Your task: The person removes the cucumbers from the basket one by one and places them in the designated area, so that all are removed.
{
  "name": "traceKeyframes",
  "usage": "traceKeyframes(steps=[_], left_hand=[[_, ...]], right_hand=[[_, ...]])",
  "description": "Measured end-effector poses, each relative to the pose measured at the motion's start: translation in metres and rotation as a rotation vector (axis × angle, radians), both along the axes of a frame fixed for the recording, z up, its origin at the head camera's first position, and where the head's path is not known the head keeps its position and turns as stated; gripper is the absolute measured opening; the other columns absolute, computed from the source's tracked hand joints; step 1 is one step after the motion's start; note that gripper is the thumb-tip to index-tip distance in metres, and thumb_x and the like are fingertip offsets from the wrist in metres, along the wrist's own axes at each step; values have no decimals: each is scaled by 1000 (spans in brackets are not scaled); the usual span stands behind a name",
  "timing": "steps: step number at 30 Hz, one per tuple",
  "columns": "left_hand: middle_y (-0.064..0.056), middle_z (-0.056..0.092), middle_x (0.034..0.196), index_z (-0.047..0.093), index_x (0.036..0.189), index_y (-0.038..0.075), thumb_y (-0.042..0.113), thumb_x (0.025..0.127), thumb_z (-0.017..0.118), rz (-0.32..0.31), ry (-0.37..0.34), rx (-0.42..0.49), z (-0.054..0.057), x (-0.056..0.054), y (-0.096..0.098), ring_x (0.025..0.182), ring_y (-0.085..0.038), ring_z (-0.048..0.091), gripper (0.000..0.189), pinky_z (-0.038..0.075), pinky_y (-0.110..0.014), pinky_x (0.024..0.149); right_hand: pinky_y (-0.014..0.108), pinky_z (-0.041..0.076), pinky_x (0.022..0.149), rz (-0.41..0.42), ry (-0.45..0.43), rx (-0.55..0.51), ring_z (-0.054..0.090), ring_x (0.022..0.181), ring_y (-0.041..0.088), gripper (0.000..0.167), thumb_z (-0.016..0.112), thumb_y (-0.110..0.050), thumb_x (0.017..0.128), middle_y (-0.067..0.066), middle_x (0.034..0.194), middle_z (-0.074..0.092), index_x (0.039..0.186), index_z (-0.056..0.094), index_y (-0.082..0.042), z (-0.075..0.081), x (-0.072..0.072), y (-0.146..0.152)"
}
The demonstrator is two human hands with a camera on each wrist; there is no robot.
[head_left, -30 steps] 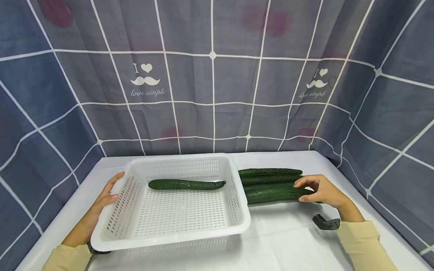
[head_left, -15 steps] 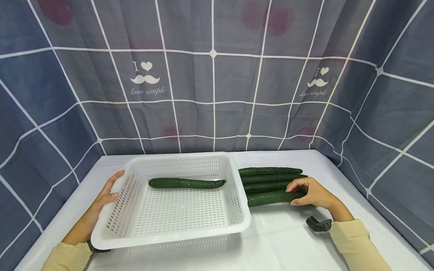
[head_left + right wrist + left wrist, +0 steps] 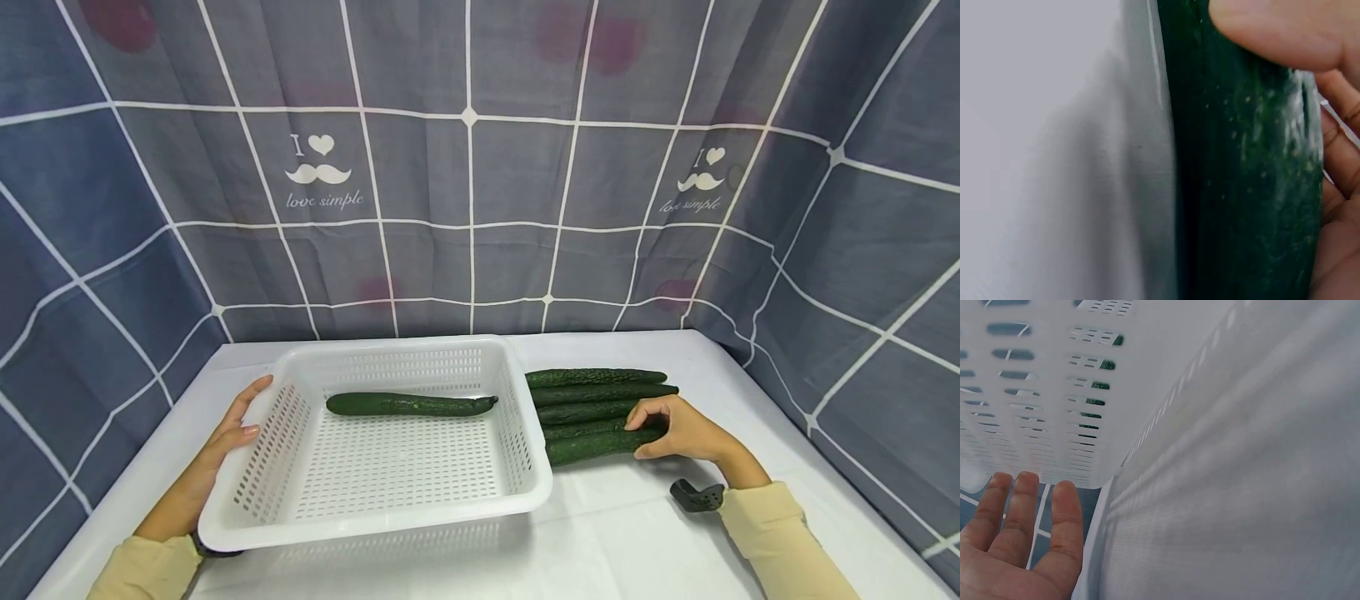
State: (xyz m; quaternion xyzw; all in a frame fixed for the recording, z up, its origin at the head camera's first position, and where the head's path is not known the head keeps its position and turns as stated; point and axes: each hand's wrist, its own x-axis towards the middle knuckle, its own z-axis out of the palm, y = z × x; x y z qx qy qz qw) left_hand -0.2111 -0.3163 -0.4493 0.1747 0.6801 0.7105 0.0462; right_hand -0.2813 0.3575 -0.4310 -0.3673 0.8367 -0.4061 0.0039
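Observation:
A white perforated plastic basket stands on the left and middle of the table, one cucumber lying crosswise inside. My left hand touches the basket's outer left side; in the left wrist view its fingers are straight against the wall. To the right of the basket, several more cucumbers lie side by side, their left ends hidden behind its rim. My right hand grips the nearest cucumber of that row near its right end. The right wrist view shows the thumb across this cucumber.
A white cloth covers the table. Grey-blue checked curtains enclose it at the back and on both sides. A black wrist mount sits at the right wrist.
My right hand has moved left and a little nearer along the row, now gripping the front cucumber, which has come slightly forward from the others. The left hand and basket stay put.

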Motion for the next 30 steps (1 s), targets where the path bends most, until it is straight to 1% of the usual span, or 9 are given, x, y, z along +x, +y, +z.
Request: traceKeyframes(steps=[6,15,20,23,28,30], left_hand=[[12,31,155,17,166,52,23,110,30,6,-34,-29,1,3,-2,126,-10,52,65,51,-39,91],[11,29,156,17,167,50,21,109,31,28,-25,-24,1,4,-1,128,-10,51,66,49,-39,92],[12,31,155,18,166,51,22,110,29,23,-29,-26,2,4,-1,126,-8,52,64,51,-35,92],[13,33,155,20,166,49,19,112,27,21,-17,-19,2,5,-1,126,-8,52,63,50,-32,92],[13,40,154,22,167,47,12,112,25,-19,7,28,1,5,-1,125,-10,54,65,51,-31,93],[14,39,154,22,167,48,13,111,24,-25,6,29,1,6,-1,125,-10,53,66,51,-31,93]], right_hand=[[21,48,95,7,28,31,67,101,7,30,96,0,74,10,100,75,94,77,-12,3,2,-4],[28,53,88,-21,33,109,67,95,8,29,100,-7,72,0,100,74,93,82,-14,9,5,-10],[28,53,84,-54,20,152,65,94,5,29,100,-11,71,-4,99,73,96,86,-9,11,6,-13],[27,53,82,-61,25,169,63,92,4,30,100,-12,71,-4,98,72,97,87,-7,12,6,-13],[27,51,76,-47,19,169,60,86,5,28,99,-12,73,-4,98,72,97,86,-8,13,6,-12],[28,51,76,-36,10,165,59,85,6,28,99,-12,74,-3,98,72,98,85,-8,13,6,-12]])
